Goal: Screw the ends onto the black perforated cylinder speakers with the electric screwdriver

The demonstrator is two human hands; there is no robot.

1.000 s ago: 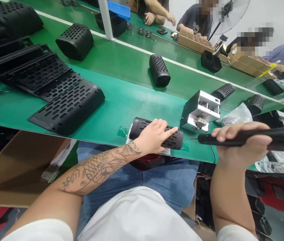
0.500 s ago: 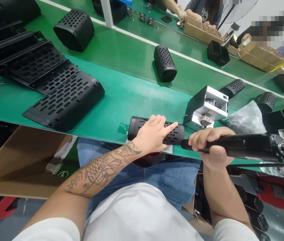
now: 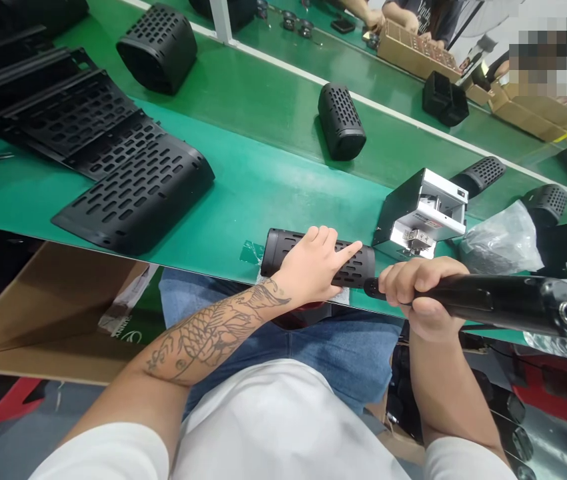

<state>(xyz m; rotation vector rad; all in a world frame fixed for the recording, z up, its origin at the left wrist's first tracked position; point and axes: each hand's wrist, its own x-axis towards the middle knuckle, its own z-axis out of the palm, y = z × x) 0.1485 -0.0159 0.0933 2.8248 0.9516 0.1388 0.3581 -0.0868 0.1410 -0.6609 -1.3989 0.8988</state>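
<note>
Black perforated housing was gripped from above by the left hand, at the near edge of the green bench; black driver-like tool was clasped in the right hand, nose at housing's end, contact unclear. Judged step: tool being applied; bracing and alignment seemed called for. Small parts were held in far carton; plastic bag's contents couldn't be told.

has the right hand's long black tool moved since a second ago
Yes: the long black tool moved left relative to the boxy silver and black machine, toward the left hand.
</note>
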